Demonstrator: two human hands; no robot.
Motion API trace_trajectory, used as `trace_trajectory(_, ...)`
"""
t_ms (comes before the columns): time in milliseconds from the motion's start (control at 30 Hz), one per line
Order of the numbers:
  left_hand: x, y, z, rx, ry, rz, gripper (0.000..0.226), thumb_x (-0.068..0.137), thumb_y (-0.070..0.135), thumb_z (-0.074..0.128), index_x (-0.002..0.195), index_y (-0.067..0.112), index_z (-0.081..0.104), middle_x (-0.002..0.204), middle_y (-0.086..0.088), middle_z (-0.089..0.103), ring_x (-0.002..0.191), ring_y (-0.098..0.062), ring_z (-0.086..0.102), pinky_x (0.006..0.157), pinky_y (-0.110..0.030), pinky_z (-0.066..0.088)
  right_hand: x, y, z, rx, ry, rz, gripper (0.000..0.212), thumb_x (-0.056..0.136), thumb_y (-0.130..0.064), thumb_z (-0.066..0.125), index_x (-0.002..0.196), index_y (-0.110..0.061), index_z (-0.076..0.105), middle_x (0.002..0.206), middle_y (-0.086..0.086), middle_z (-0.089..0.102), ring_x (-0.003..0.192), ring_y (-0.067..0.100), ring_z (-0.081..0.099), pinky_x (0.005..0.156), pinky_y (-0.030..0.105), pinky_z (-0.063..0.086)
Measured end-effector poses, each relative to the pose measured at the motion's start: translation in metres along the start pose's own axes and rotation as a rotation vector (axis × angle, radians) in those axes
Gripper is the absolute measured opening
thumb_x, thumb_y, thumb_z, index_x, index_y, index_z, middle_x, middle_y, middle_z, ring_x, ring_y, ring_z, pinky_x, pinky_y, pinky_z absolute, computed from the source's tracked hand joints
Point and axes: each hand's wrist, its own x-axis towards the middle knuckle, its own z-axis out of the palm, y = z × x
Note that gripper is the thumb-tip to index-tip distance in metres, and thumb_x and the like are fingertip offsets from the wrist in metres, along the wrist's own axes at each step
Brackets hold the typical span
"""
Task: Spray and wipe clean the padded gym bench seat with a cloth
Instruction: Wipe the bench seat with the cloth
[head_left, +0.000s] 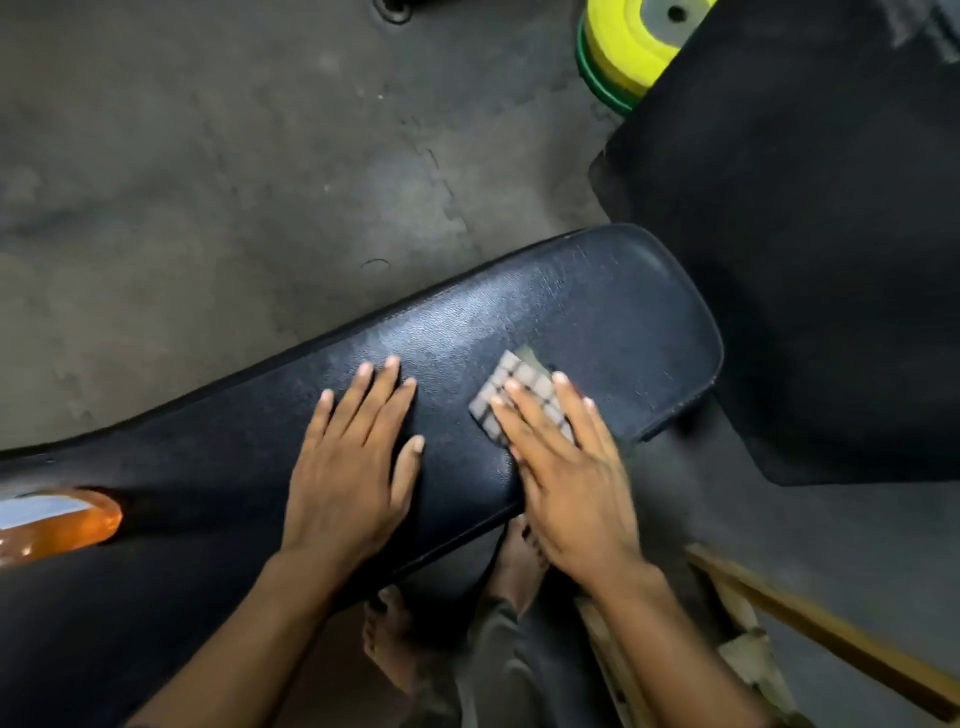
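- Both hands lay flat on the bench seat (597, 312).
- Left hand (348, 467) rested bare, fingers (363, 395) straight, slightly spread.
- Right hand (566, 478) pressed the checked cloth (514, 384) under straight fingers (530, 410).
- An orange bottle (57, 525) lay well left of the fingers.

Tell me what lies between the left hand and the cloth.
Only bare bench seat, per the head view: left hand and cloth lie apart.
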Motion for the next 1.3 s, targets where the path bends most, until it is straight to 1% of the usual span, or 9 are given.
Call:
trace_trajectory(100, -0.02, -0.02, 0.001, 0.05, 0.026, -0.043, 0.064, 0.109, 0.049, 0.036, 0.168, 0.025, 0.036, 0.181, 0.007, 0.022, 0.169, -0.015, 0.015, 0.137, -0.051, 0.017, 0.008, 0.027, -0.015, 0.021, -0.007, 0.104, 0.06, 0.104, -0.019, 0.062, 0.16, -0.037, 0.047, 0.168, -0.014, 0.042, 0.165, 0.028, 0.022, 0.132, 0.056, 0.024)
trace_trajectory(233, -0.027, -0.024, 0.008, 0.074, 0.099, -0.02, 0.063, 0.109, 0.047, 0.039, 0.168, 0.024, 0.036, 0.179, 0.004, 0.027, 0.168, -0.019, 0.022, 0.137, -0.05, 0.018, 0.079, 0.024, -0.02, 0.056, 0.023, 0.265, 0.053, 0.113, -0.031, 0.045, 0.165, -0.035, 0.038, 0.173, -0.009, 0.035, 0.167, 0.033, 0.013, 0.133, 0.055, 0.019)
trace_trajectory(333, -0.027, -0.024, 0.009, 0.044, 0.108, -0.026, 0.063, 0.109, 0.047, 0.04, 0.168, 0.023, 0.036, 0.179, 0.004, 0.027, 0.168, -0.017, 0.021, 0.137, -0.049, 0.016, 0.091, -0.02, -0.002, 0.019, -0.035, 0.096, 0.056, 0.11, -0.029, 0.046, 0.166, -0.032, 0.037, 0.173, -0.007, 0.036, 0.167, 0.037, 0.01, 0.134, 0.057, 0.017)
trace_trajectory(500, -0.037, -0.035, -0.001, -0.042, 0.076, -0.05, 0.065, 0.109, 0.047, 0.04, 0.168, 0.019, 0.036, 0.18, 0.003, 0.024, 0.168, -0.015, 0.018, 0.138, -0.048, 0.016, 0.001, -0.058, 0.01, 0.019, -0.083, -0.131, 0.064, 0.1, -0.024, 0.058, 0.161, -0.038, 0.045, 0.171, -0.017, 0.038, 0.167, 0.027, 0.015, 0.134, 0.053, 0.02)
trace_trajectory(633, -0.055, -0.045, 0.002, 0.023, 0.095, -0.011, 0.063, 0.109, 0.044, 0.042, 0.165, 0.017, 0.041, 0.179, 0.0, 0.028, 0.167, -0.019, 0.022, 0.136, -0.05, 0.022, -0.014, -0.029, -0.005, 0.027, -0.105, 0.018, 0.065, 0.102, -0.019, 0.063, 0.161, -0.04, 0.044, 0.169, -0.019, 0.037, 0.167, 0.025, 0.016, 0.133, 0.054, 0.023)
trace_trajectory(800, -0.057, -0.044, 0.004, 0.022, 0.12, -0.02, 0.062, 0.109, 0.045, 0.043, 0.165, 0.017, 0.04, 0.179, 0.0, 0.029, 0.167, -0.02, 0.024, 0.137, -0.048, 0.02, 0.062, -0.065, 0.005, 0.117, -0.025, 0.211, 0.06, 0.107, -0.022, 0.05, 0.164, -0.036, 0.04, 0.172, -0.014, 0.034, 0.168, 0.029, 0.007, 0.135, 0.053, 0.015)
trace_trajectory(1067, -0.086, -0.067, -0.007, -0.086, 0.128, -0.147, 0.065, 0.108, 0.044, 0.043, 0.166, 0.014, 0.039, 0.18, -0.003, 0.024, 0.168, -0.021, 0.022, 0.136, -0.05, 0.021, -0.036, -0.107, 0.02, 0.082, -0.201, -0.191, 0.072, 0.091, -0.019, 0.046, 0.161, -0.039, 0.045, 0.172, -0.02, 0.035, 0.168, 0.026, 0.011, 0.135, 0.052, 0.017)
trace_trajectory(1167, -0.098, -0.076, -0.005, -0.035, 0.108, -0.144, 0.065, 0.108, 0.044, 0.042, 0.166, 0.014, 0.038, 0.181, -0.002, 0.023, 0.168, -0.02, 0.019, 0.136, -0.05, 0.022, -0.042, -0.077, 0.01, 0.112, -0.182, -0.059, 0.073, 0.088, -0.01, 0.054, 0.155, -0.038, 0.054, 0.166, -0.02, 0.039, 0.166, 0.023, 0.015, 0.135, 0.051, 0.016)
trace_trajectory(1300, -0.099, -0.075, 0.001, -0.037, 0.148, -0.163, 0.065, 0.108, 0.043, 0.046, 0.166, 0.015, 0.038, 0.18, -0.001, 0.026, 0.168, -0.018, 0.02, 0.137, -0.048, 0.02, 0.028, -0.075, 0.003, 0.149, -0.091, 0.183, 0.07, 0.1, -0.007, 0.057, 0.161, -0.037, 0.045, 0.171, -0.012, 0.037, 0.167, 0.029, 0.011, 0.136, 0.053, 0.013)
